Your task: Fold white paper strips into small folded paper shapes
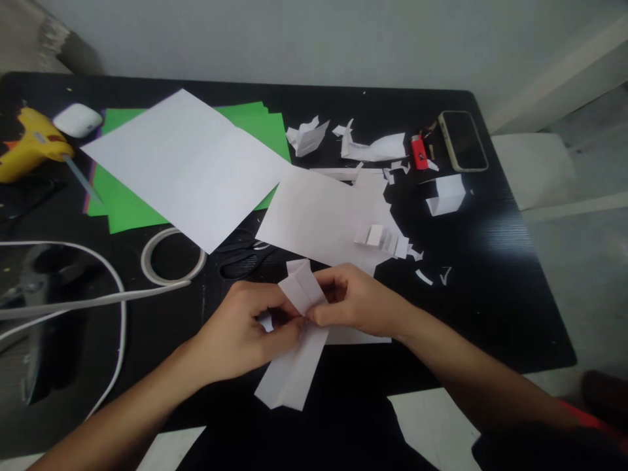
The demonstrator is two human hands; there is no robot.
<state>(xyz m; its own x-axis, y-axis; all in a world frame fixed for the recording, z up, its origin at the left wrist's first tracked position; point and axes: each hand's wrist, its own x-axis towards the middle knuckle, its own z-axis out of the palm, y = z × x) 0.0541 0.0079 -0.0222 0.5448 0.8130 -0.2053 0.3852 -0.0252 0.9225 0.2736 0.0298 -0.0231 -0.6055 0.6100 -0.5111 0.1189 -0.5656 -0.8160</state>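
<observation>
A folded piece of white paper (293,374) is held between my two hands above the near edge of the black table. Lengthwise creases run along it, and its middle is pinched narrow. My left hand (258,327) grips it from the left, thumb and fingers closed at the pinched middle. From the right, my right hand (350,301) pinches the same spot between thumb and fingers. The upper end of the paper sticks up between the hands; the lower end flares toward me. Fingers hide part of the middle.
Around lie a white sheet (191,170) on green paper (120,216), another white sheet (314,212), paper scraps (377,149), black scissors (240,261) and a tape roll (147,258). A yellow glue gun (36,144) is at left; a red lighter (418,152) and phone (464,140) at right.
</observation>
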